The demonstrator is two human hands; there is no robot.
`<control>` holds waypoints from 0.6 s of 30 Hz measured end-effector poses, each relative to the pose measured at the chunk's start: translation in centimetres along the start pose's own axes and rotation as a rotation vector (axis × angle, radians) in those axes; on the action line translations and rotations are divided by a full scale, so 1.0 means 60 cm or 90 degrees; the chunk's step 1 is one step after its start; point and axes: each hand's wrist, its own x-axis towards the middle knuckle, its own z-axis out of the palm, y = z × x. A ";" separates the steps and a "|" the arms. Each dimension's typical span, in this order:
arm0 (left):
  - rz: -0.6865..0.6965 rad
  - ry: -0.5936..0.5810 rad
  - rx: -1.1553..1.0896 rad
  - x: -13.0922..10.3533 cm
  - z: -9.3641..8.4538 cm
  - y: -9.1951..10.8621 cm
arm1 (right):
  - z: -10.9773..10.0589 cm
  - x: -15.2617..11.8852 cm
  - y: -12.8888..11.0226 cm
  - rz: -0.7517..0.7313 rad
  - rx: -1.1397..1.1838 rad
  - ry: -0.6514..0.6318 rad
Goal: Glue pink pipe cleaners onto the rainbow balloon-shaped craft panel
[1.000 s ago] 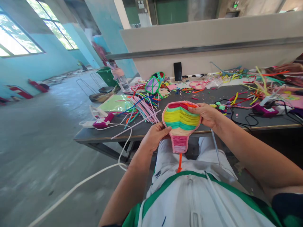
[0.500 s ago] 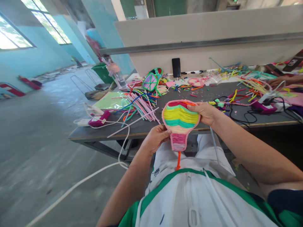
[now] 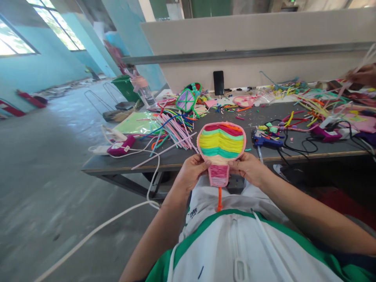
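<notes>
A balloon-shaped craft piece (image 3: 222,143) with a pink rim and striped filling in red, mint, yellow, teal, cream and magenta is held up over my lap. My left hand (image 3: 192,171) pinches its lower left edge, near the narrow part. On the opposite side, my right hand (image 3: 249,167) grips the lower right edge. An orange strip (image 3: 219,199) lies below the narrow end, over my clothes. Behind the piece is the dark table (image 3: 188,158); a blue glue gun (image 3: 267,141) rests on it beyond my right hand.
Pink and lilac stems (image 3: 176,131) are piled left of the craft, near a purple power block (image 3: 121,146) with white cable. A phone (image 3: 218,83) leans at the back. At far right, another person's hand (image 3: 364,75) holds pale strips above scattered stems.
My right hand has slid from the upper right edge down to the lower right edge. The craft has shifted slightly left, and the glue gun now shows. The other person's hand has risen.
</notes>
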 end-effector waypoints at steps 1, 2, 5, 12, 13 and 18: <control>0.002 -0.005 -0.006 0.001 0.000 -0.001 | -0.001 0.002 0.001 0.002 -0.002 0.004; 0.005 -0.011 -0.012 0.003 -0.001 -0.002 | -0.002 0.005 0.000 0.008 -0.006 0.003; 0.013 -0.027 -0.022 0.010 -0.004 -0.005 | -0.011 0.015 -0.005 0.012 -0.018 -0.001; -0.026 -0.114 -0.032 0.009 0.003 -0.025 | -0.011 0.019 -0.014 -0.064 -0.032 0.050; -0.037 -0.122 -0.040 0.007 0.007 -0.030 | -0.010 0.017 -0.015 -0.068 -0.032 0.055; -0.075 -0.095 -0.064 -0.003 0.027 -0.049 | -0.010 0.012 -0.009 -0.056 -0.016 0.052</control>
